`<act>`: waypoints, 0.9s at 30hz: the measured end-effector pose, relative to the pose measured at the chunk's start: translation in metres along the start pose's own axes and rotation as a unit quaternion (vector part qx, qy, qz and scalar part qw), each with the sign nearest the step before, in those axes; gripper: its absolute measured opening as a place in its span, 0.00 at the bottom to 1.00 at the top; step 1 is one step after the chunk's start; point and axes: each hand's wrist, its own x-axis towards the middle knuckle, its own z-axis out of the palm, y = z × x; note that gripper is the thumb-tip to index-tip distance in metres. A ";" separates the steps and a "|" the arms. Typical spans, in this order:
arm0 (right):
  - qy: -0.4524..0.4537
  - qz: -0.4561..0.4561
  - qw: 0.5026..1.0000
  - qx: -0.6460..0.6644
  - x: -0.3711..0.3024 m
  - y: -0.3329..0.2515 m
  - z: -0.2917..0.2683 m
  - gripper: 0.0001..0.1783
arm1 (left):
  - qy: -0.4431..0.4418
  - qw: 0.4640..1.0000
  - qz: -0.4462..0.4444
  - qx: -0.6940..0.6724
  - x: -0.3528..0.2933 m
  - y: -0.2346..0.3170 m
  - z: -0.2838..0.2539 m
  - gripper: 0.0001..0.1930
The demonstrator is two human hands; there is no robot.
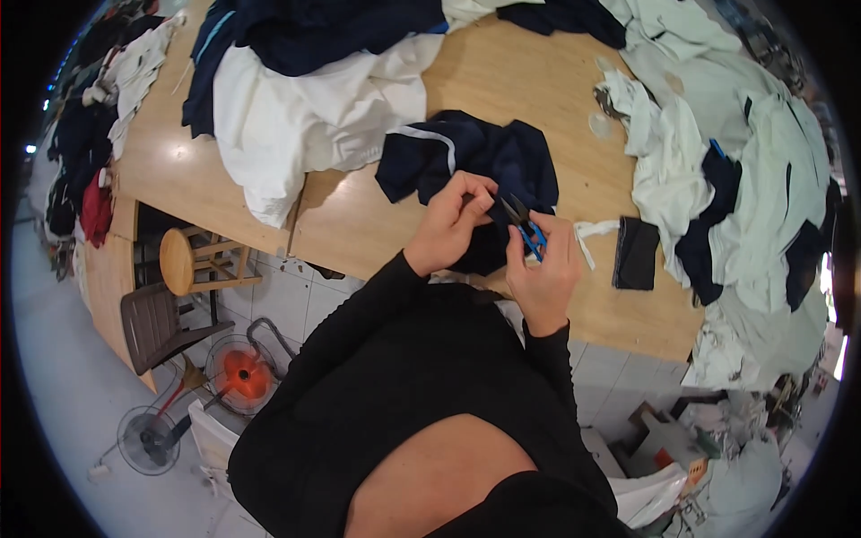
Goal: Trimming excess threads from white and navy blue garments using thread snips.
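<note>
A navy blue garment [502, 152] with a white stripe lies crumpled at the front of the wooden table [502, 72]. Over it, my left hand [451, 222] has thumb and fingers pinched together on the dark cloth; the exact bit between the fingertips is too small to make out. Small thread snips [527, 229] with blue handles and dark blades sit in my right hand [547, 269], the blades pointing up and left toward the left fingertips. Part of the garment hangs down between my hands, near the table's front edge.
White garments [323, 108] and navy clothes [341, 31] are heaped at the back left. White clothing [762, 179] piles up on the right, by a folded black cloth [635, 254] and a white strip [592, 235]. A wooden stool [179, 260], chair [157, 314] and orange fan [242, 375] stand lower left.
</note>
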 end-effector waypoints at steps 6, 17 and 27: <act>0.006 -0.034 0.999 -0.019 -0.005 0.007 -0.001 0.18 | -0.018 1.000 -0.013 -0.012 -0.002 -0.002 0.006 0.02; 0.003 -0.026 1.000 -0.005 -0.004 0.000 -0.001 0.16 | -0.029 0.998 0.035 0.041 -0.006 -0.006 0.002 0.04; -0.001 -0.003 0.999 -0.038 -0.004 -0.003 0.007 0.14 | -0.006 0.978 0.148 0.143 -0.002 -0.009 0.010 0.04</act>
